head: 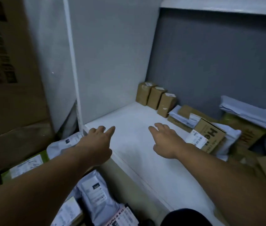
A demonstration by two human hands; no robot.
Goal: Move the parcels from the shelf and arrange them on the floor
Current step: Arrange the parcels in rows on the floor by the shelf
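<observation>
Both my arms reach over a white shelf board [133,128]. My left hand [98,139] hovers at the shelf's near left corner, fingers loose, holding nothing. My right hand [166,140] hangs over the middle of the board, also empty with fingers extended. Three small brown taped parcels [155,97] stand upright in a row in the far corner. To their right lie a flat brown box [189,112], a printed cardboard box with a label [210,136] and white poly mailers [230,137]. On the floor below left lie grey mailer bags [94,193].
A tall cardboard box [6,70] stands at the left. A green-edged labelled parcel [26,165] and a white bag [63,142] sit under my left arm. A heap of white mailers [249,111] and brown boxes fills the right. An upper shelf [218,5] overhangs.
</observation>
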